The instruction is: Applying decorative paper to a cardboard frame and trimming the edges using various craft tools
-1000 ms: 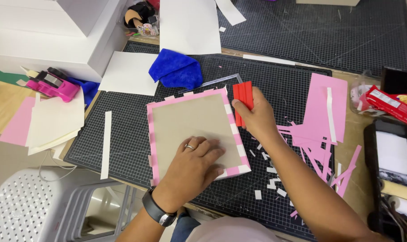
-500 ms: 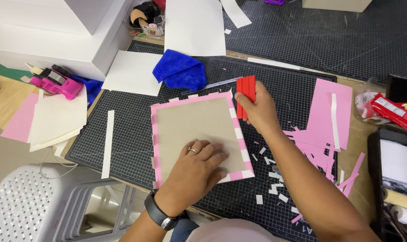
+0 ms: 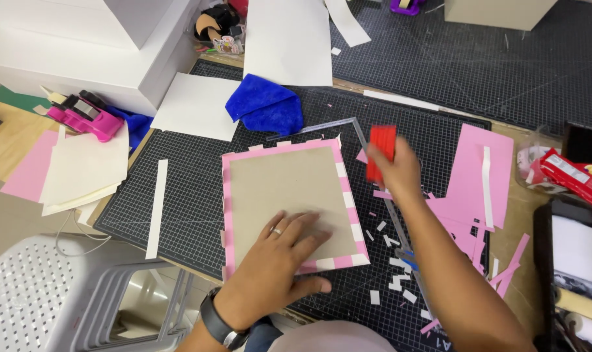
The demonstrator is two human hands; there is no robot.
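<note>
Cardboard panel (image 3: 288, 195), brown with a pink and white taped border, lies flat on the black gridded cutting mat (image 3: 192, 202), and I take it as my landmark. My left hand (image 3: 280, 261) rests on the panel's near edge, palm down, fingers spread flat, gripping nothing. My right hand (image 3: 395, 171) sits just off the panel's far right corner, closed around a red flat tool (image 3: 381, 151) that stands upright. A metal ruler (image 3: 381, 195) runs along the panel's right side. Beyond the far edge lies a blue cloth (image 3: 266, 107). Right of the panel are pink paper scraps (image 3: 472, 189); left of it, a white paper strip (image 3: 156, 208).
</note>
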